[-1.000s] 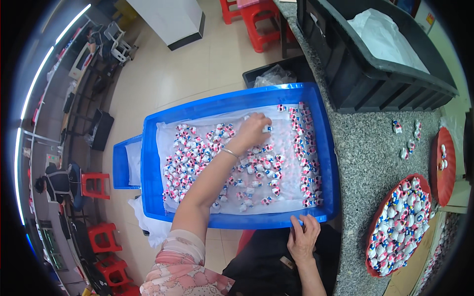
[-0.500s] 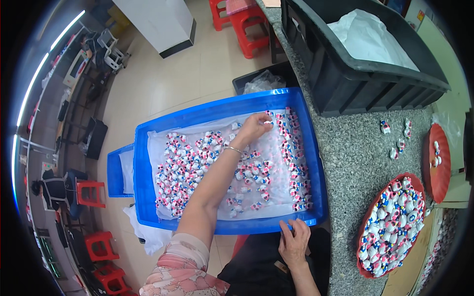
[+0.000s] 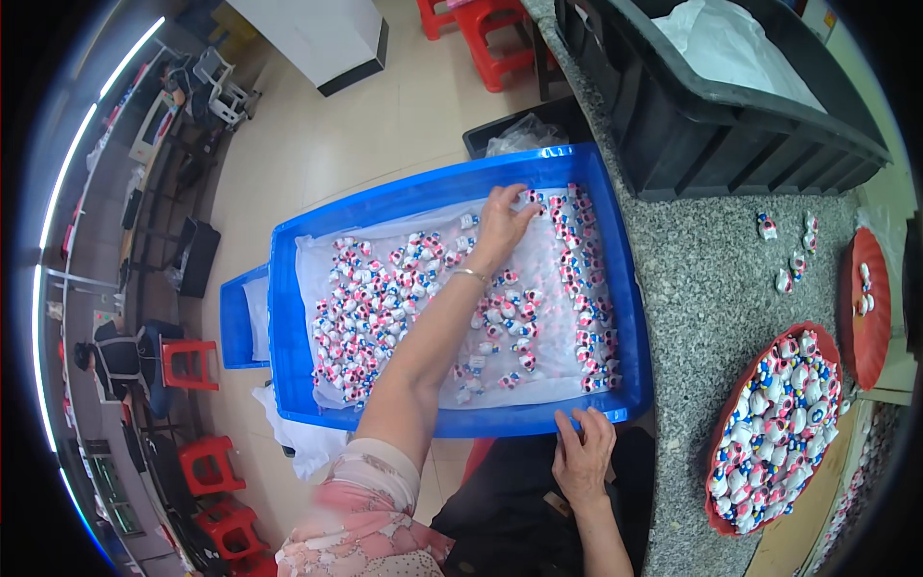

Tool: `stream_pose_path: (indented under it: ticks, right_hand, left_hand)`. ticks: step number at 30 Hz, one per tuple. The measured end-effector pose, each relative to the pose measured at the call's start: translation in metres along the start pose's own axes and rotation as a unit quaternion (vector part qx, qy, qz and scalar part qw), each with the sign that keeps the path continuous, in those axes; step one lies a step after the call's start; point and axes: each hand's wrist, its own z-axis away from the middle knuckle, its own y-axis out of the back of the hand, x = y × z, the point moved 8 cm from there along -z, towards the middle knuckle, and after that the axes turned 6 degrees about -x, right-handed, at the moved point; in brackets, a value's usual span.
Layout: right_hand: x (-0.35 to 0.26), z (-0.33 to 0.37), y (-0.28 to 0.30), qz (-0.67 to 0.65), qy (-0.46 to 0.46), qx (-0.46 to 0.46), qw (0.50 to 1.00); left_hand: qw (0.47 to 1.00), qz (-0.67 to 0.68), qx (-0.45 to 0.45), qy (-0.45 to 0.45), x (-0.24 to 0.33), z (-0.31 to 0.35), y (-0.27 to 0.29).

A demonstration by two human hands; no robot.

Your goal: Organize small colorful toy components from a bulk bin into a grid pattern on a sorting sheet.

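A large blue tray, lined with white sheeting, holds many small pink, white and blue figurines. They lie loosely on its left and middle, while closer rows run along its right side. My left hand, with a bangle on the wrist, reaches across to the far right part. Its thumb and index finger close around one small figurine beside the rows. At the near right rim, my right hand rests with bent fingers apart, holding nothing. Its fingertips are at the tray edge.
Right of the tray is a speckled stone counter with a black bin, a red dish full of figurines, another red dish and several loose figurines. Red stools and a seated person are at left.
The whole view has shifted slightly, with the tray higher and further right in the picture. My left hand has moved a little toward the tray's far edge. My right hand stays at the near rim.
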Motion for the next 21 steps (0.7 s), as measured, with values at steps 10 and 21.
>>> stream_pose_path:
  ticks: [10, 21]
  right_hand:
    - [0.0, 0.0, 0.0, 0.005, 0.003, 0.016, 1.0]
    - [-0.032, -0.05, 0.018, 0.013, -0.037, -0.125, 0.991]
  left_hand:
    - [0.915, -0.246, -0.314, -0.051, 0.02, 0.068, 0.0]
    - [0.925, 0.277, -0.132, 0.226, -0.045, 0.023, -0.039]
